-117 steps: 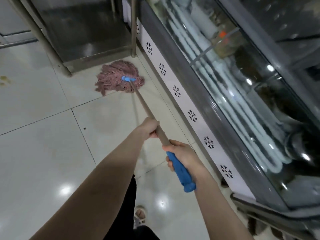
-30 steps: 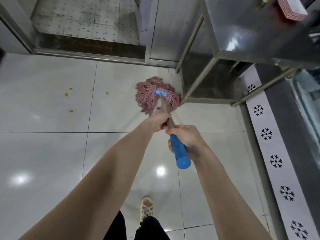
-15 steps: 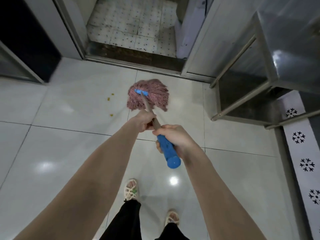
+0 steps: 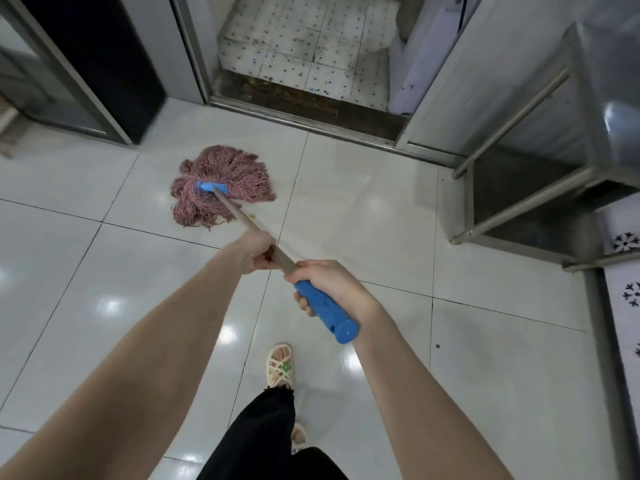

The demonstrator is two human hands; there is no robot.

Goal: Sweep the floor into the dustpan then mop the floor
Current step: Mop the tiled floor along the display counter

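Since a moment ago the mop head [image 4: 221, 187] slides left, toward the dark door [image 4: 104, 57]. It lies flat on the white floor [image 4: 363, 209], near the doorway step [image 4: 294, 98]. Left hand [image 4: 254, 252] wraps tight round the brown pole [image 4: 239, 216]; right hand [image 4: 325, 285] wraps round the blue grip [image 4: 332, 317]. No sweeping things show, so sweeping seems done. Mopping goes on, with plenty of floor left. Its long pole slants from the hands forward and left, down to the mop head.
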